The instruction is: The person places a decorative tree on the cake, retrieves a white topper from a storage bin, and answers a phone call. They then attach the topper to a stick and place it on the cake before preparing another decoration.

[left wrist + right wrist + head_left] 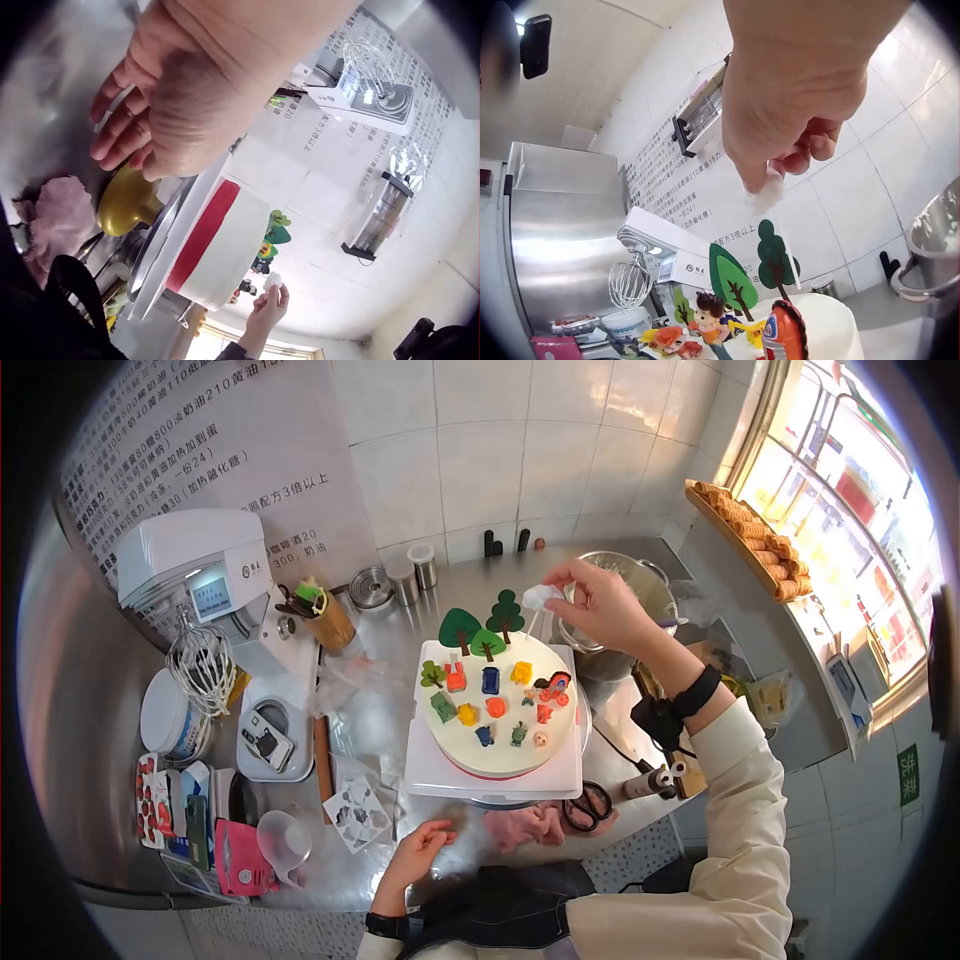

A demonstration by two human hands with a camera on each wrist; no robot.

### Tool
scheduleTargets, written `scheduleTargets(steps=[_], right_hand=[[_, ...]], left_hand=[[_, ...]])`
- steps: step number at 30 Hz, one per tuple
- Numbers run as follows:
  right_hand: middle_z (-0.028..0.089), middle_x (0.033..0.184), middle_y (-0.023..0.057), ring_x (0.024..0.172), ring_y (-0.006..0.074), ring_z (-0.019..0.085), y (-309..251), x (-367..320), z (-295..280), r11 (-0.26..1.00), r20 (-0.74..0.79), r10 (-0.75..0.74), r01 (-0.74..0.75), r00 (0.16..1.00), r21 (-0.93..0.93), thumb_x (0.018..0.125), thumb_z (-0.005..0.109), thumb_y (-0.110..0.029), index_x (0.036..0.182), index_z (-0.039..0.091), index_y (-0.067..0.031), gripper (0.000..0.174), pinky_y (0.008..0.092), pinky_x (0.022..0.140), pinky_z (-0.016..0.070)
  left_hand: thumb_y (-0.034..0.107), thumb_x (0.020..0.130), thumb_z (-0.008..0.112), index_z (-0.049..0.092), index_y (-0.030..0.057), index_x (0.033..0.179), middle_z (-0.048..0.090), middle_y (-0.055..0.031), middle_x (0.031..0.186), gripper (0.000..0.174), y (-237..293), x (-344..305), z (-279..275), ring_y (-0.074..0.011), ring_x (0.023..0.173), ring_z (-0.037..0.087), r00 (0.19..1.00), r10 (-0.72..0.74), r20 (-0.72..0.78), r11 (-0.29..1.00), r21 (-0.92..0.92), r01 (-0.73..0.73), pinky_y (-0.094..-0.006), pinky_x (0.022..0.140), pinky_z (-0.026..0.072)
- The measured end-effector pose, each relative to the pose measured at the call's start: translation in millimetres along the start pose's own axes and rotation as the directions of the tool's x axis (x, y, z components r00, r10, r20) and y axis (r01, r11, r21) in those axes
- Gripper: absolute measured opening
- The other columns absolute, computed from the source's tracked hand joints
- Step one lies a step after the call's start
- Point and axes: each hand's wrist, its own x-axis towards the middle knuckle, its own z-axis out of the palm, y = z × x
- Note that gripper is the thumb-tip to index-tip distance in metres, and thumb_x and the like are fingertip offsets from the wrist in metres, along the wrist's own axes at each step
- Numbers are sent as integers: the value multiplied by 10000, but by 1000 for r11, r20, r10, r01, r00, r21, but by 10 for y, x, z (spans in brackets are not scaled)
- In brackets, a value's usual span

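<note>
My right hand (600,605) pinches a white fluffy piece (540,597) on a thin white stick, whose lower end meets the back right of the cake top. The round white cake (470,745) has a red band at its base, seen in the left wrist view (204,236), and stands on a white board (422,765). Green tree cutouts (460,628) stand upright along its back; small coloured figures (490,680) cover its top. My left hand (415,855) hangs in front of the board, fingers loosely bent, holding nothing.
A stand mixer (195,560) is at the left, with a phone (266,740) on its base. A metal pot (645,585) stands behind the right hand. Scissors (588,806) and a pink cloth (525,826) lie before the cake. A plastic cup (283,842) is at the front left.
</note>
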Motion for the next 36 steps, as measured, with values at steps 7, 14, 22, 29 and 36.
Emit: scheduleTargets(steps=[7,14,22,29,36], right_hand=[[625,888,69,572,175,509,130,32,55,998,47,56,-56,997,2,753,635,-188,1000,579,-94,271,288,584,433],[619,883,76,767,233,582,156,24,126,999,99,-15,18,995,-29,766,618,-186,987,581,-93,243,322,701,456],[626,881,89,833,260,592,121,3,169,996,141,16,-4,990,-84,768,614,-192,979,587,-96,234,338,730,461],[630,885,82,837,271,599,3,7,49,995,91,42,-33,995,-94,761,619,-199,980,590,-92,246,348,723,465],[624,846,43,557,132,461,-123,-185,-288,993,-33,25,-29,999,-111,746,647,-173,979,596,-90,253,260,547,399]], left_hand=[[114,919,460,483,-25,1164,623,-117,1014,283,-6,28,45,-154,943,591,999,1,-38,1000,22,-1,-253,836,441],[114,919,454,488,-22,1160,625,-110,1003,279,26,-2,16,-146,924,588,999,-6,-45,1000,27,8,-250,832,439],[124,925,450,480,-18,1167,619,-110,1012,283,-1,37,-19,-152,939,585,999,17,-34,1000,3,-17,-254,840,433],[120,927,443,476,-18,1173,618,-115,1016,284,94,119,18,-154,943,584,1000,13,-16,1000,-9,-13,-251,840,431],[115,928,440,475,-23,1174,619,-114,1017,284,104,115,30,-153,941,586,1000,8,-11,1000,14,-8,-247,837,432]])
